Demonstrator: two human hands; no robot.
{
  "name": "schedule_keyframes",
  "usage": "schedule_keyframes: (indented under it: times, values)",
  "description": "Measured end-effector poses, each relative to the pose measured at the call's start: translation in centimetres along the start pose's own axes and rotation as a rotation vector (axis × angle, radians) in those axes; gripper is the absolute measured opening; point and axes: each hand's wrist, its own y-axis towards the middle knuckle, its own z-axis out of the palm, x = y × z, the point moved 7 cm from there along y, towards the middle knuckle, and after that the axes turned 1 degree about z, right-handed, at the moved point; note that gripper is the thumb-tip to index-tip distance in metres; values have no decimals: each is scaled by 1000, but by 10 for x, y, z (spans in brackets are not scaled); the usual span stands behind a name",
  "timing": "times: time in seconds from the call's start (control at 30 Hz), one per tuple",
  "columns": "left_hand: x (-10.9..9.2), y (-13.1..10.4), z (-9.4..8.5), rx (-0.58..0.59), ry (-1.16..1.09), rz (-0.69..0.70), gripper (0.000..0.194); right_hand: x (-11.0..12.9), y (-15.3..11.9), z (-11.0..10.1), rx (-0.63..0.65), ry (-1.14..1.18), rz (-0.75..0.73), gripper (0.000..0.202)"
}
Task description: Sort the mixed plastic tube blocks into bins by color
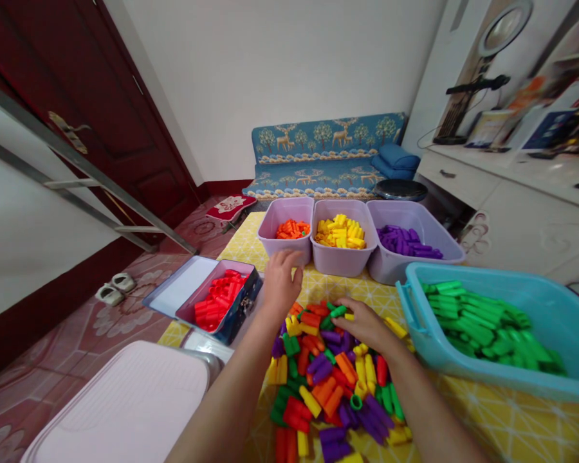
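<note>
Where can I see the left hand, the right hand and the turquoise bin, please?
Left hand [280, 278]: head view, back of the hand.
Right hand [363, 320]: head view, back of the hand.
Turquoise bin [554, 308]: head view, bare inner wall.

Yellow worktop [511, 421], white lines crisscrossing! Red, orange, purple, green, yellow pieces [347, 368]; lilac bins [340, 262], turquoise tub [521, 289], deer-patterned blue sofa [318, 173]!

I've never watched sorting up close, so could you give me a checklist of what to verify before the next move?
1. Left hand free: ok, no piece shows in it.
2. Right hand gripping the green piece at its fingertips: cannot tell.
3. Tin open: ok, lid folded back.
4. Leftmost lilac bin all orange: not ok, a green spot shows.
5. Pile sorted by colour: not ok, mixed.
</note>
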Motion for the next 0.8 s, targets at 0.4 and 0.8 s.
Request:
schedule_keyframes:
  times: [0.4,0.8]
  values:
    - [29,52,-2,185,366,-77,29,2,-1,0,-16,-43,-11,34]
    - [20,28,-23,141,198,-23,22,-1,-1,-1,-30,-60,-24,33]
